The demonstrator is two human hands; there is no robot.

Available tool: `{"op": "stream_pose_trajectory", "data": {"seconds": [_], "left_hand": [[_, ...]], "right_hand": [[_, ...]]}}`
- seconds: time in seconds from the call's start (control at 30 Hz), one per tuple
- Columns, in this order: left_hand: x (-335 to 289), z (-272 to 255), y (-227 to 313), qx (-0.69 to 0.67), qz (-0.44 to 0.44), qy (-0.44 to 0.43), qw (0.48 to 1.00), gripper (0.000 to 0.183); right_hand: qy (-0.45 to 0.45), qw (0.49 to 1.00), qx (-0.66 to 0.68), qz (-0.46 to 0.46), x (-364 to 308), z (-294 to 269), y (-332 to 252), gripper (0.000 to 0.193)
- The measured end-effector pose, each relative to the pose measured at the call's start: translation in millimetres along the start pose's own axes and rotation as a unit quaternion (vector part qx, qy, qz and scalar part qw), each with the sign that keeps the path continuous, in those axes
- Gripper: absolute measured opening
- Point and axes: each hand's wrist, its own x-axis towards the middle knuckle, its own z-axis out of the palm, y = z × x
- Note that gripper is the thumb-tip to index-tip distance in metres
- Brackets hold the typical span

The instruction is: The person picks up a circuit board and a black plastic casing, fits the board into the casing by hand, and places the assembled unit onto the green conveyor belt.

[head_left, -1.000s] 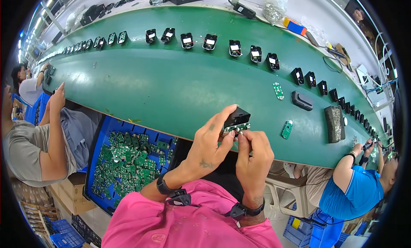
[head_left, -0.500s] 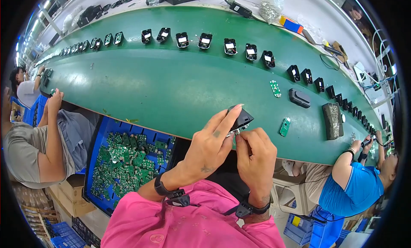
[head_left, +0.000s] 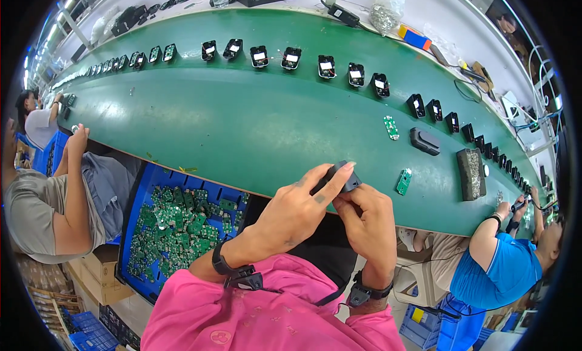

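Note:
A small black plastic housing [head_left: 348,177] is up over the front edge of the bench, wrapped in the fingers of my left hand [head_left: 301,202]. Its smooth outer side faces up, and its underside is hidden. My right hand [head_left: 368,220] is closed at the housing's lower edge, thumb and forefinger pressed close to it; anything small between those fingertips cannot be made out. To the right on the green bench lie a green circuit board [head_left: 404,181], a second board [head_left: 390,127] and a dark grey oval case [head_left: 425,141].
Open black housings [head_left: 326,66] with white labels stand in a long row along the bench. A dark foam block [head_left: 471,174] lies at right. Below the bench edge, a blue bin [head_left: 136,230] holds many circuit boards. Co-workers sit left [head_left: 45,205] and right [head_left: 503,266].
The housing has turned over in my hands, so the small metal parts on its lower side no longer show. Both hands have shifted slightly right and down, and my right fingers have moved against it.

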Motion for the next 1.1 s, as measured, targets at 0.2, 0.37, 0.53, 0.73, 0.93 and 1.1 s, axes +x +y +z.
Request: {"op": "stream_pose_trajectory", "data": {"seconds": [0.2,0.37,0.53,0.73,0.93,1.1], "left_hand": [[-6,9,6,0.054,-0.011,0.005,0.998,0.075],[-17,15,4,0.077,-0.023,0.004,0.997,0.075],[-23,16,-2,0.03,-0.061,-0.004,0.998,0.073],[-18,3,8,-0.103,-0.117,0.072,0.985,0.063],[-17,-2,13,-0.088,-0.097,0.075,0.989,0.063],[-17,1,5,-0.018,-0.023,0.098,0.995,0.069]], "right_hand": [[-0.002,1.0,0.012,0.013,0,3,-5,0.01],[-0.009,0.999,0.018,0.035,-3,10,-6,0.01],[-0.022,0.998,0.025,0.051,-5,18,2,0.01],[0.033,0.99,0.132,0.048,-9,24,-7,0.009],[0.072,0.986,0.145,0.027,-14,25,-12,0.005],[0.081,0.994,0.074,-0.025,-13,25,-11,0.003]]}}
